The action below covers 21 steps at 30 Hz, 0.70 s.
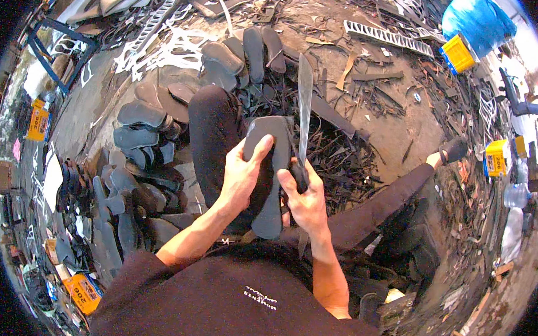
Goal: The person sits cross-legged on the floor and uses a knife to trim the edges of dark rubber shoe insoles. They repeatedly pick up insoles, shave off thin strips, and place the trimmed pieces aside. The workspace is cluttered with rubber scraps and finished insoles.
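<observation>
Closest to me, my left hand [239,177] is wrapped around the flat dark grey rubber sole-shaped piece [273,174], thumb laid across its upper face and fingers behind it, so that grip is closed on the piece. The piece stands roughly upright in front of my chest, between my knees, its rounded top pointing away from me. Just beside it, my right hand [304,201] has its grip clenched tight around the dark handle of a long steel-bladed knife [304,102]; the blade rises away from me along the right edge of the sole piece, touching or almost touching it, I cannot tell which. Beneath the hands lie my black-trousered legs, the right one stretched out to the right across the floor. Left of my knee, stacks of dark cut soles [142,129] crowd the floor. Farther off, black rubber trimmings [344,154] litter the dirty floor [377,113], and a yellow plastic crate [459,53] sits beside a blue sack [478,20].
</observation>
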### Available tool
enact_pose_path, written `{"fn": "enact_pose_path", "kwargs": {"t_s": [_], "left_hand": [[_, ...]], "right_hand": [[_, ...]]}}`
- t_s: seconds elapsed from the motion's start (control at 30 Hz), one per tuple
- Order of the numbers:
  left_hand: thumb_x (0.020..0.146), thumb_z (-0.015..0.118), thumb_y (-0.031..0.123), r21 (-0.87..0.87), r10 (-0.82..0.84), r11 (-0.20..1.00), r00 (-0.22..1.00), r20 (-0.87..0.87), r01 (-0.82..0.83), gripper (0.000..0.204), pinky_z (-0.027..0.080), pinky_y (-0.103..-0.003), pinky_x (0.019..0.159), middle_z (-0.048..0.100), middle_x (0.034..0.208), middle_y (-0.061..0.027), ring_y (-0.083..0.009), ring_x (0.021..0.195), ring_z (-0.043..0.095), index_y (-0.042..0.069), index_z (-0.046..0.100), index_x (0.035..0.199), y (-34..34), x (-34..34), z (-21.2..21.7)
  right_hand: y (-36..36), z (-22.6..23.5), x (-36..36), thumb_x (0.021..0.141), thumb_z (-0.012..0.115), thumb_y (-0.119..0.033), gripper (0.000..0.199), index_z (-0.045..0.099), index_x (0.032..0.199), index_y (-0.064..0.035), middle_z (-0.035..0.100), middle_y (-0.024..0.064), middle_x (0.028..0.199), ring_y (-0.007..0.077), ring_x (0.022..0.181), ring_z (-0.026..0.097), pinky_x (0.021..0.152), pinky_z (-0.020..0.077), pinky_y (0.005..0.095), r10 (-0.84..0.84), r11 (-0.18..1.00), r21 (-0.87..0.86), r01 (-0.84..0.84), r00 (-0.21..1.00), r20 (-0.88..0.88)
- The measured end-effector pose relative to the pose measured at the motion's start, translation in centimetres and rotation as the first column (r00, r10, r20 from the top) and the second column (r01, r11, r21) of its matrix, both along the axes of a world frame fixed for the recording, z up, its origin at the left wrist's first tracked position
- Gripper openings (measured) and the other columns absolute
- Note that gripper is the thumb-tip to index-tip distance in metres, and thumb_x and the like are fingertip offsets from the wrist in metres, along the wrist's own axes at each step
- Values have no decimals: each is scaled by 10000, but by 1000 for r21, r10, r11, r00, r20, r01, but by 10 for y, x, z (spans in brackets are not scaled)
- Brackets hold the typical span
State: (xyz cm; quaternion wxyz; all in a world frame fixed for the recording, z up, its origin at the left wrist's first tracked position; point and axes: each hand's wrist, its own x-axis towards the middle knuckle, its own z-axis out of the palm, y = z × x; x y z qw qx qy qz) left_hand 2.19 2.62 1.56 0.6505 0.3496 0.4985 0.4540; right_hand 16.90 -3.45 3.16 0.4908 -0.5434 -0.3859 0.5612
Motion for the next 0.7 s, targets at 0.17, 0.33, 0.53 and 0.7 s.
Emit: {"fn": "enact_pose_path", "kwargs": {"t_s": [0.17,0.33,0.53,0.7], "left_hand": [[1023,742,486,-201,32,980,995,92,-12,466,547,-302,747,741,1006,-15,-100,830,659,62,730,1216,21,-1,22],[1010,753,502,-229,-45,972,998,39,53,483,550,-299,703,732,948,-16,-103,781,657,60,727,1204,17,5,40],[980,808,430,-195,-335,921,941,43,336,462,572,-307,661,745,949,-38,-112,767,689,44,717,1217,-8,6,48],[923,888,285,27,-577,816,816,29,577,393,591,-265,763,783,973,-14,-81,838,707,25,776,1197,9,-19,45]], "right_hand": [[-43,1,4,1166,438,-480,492,611,1064,-30,461,18,656,98,623,418,554,345,322,-73,997,48,57,889,453],[-73,-31,7,1152,492,-449,425,583,1063,-42,554,113,724,211,650,557,622,478,379,-197,973,213,87,791,579],[-22,-31,23,1163,493,-306,317,561,1061,-13,517,103,819,167,693,473,622,431,314,-299,947,271,172,779,551],[-11,3,72,1150,397,-593,554,626,1019,-106,454,-72,655,29,548,399,500,299,237,-91,992,-91,89,996,-15]]}}
